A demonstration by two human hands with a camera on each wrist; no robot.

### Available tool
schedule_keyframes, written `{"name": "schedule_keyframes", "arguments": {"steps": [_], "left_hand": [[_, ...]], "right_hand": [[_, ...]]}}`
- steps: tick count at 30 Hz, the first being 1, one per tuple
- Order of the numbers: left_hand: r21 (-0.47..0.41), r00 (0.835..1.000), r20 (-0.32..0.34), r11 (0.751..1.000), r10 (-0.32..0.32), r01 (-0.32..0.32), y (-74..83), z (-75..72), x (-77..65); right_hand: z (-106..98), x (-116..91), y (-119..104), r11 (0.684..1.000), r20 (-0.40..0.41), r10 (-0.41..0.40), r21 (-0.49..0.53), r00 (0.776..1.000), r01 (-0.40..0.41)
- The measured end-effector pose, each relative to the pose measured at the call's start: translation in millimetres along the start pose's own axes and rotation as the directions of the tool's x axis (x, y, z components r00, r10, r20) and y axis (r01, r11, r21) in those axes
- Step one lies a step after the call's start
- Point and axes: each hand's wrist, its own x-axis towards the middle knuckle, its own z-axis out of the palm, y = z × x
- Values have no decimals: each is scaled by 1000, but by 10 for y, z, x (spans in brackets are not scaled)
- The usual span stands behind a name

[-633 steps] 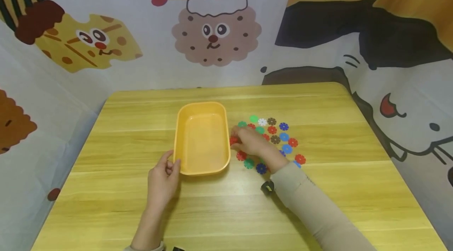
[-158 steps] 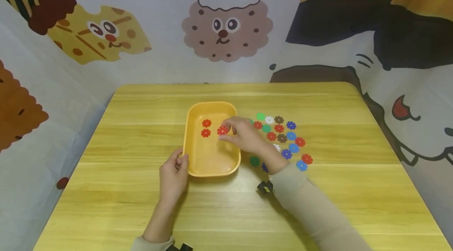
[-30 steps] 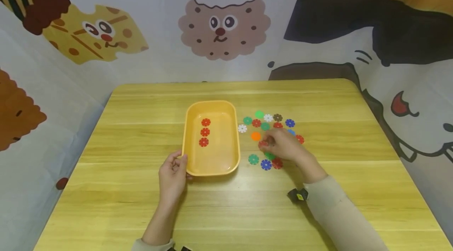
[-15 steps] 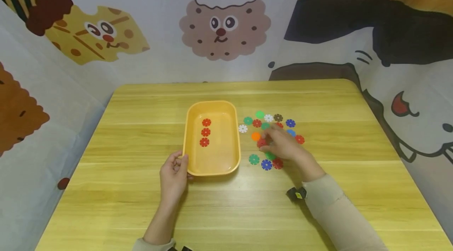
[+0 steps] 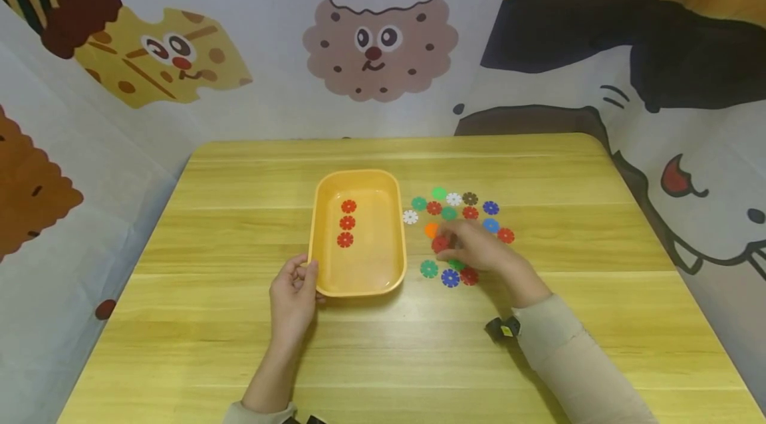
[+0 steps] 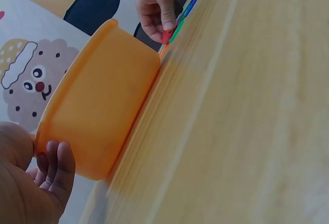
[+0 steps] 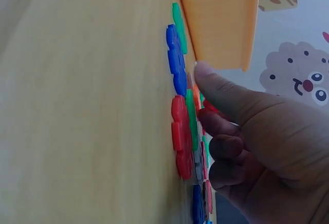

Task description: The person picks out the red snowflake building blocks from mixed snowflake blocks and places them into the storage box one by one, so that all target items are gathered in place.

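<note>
My left hand (image 5: 293,298) grips the near left corner of a yellow-orange plastic tray (image 5: 315,238). Inside the tray, three red notched discs (image 5: 347,222) lie in a column. Right of it, my right hand (image 5: 479,248) is low over loose notched discs, a red disc (image 5: 439,244) at its thumb and fingertips. In the left wrist view the right hand (image 6: 159,8) pinches this red disc (image 6: 166,36). An orange disc (image 5: 431,230) lies beside those fingertips. The right wrist view shows the thumb (image 7: 226,90) above the curled fingers, with the red disc partly hidden between.
Around the right hand lie green (image 5: 428,269), dark blue (image 5: 450,278), white (image 5: 409,216), brown (image 5: 469,199) and other red discs (image 5: 505,235); the hand hides some. The wooden table (image 5: 383,371) meets a cartoon-printed cloth (image 5: 251,111) at its far edge.
The tray held no discs at first; three red ones now lie in it. Since five seconds ago my right hand has gone from the tray to the loose discs. It barely moves over the last second.
</note>
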Motion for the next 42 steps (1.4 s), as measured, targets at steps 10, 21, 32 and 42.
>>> {"name": "schedule_keyframes", "arguments": {"steps": [10,21,32,42], "left_hand": [[-34,1000,-4,999,28,-28,-5,11,-7],[-38,1000,-10,999,27,-27,-2,18,1],[-25,1000,2,999,26,-26,-8,18,14],[-25,999,-5,999,44,-44,-17,29,19]], "right_hand": [[-10,65,-47,998,-137,-39,45,990,45],[-49,177,-317,990,-251,-83,90,965,109],[43,361,-601,969,-253,-205,81,946,232],[192,520,-893,960,-213,-260,45,942,275]]}}
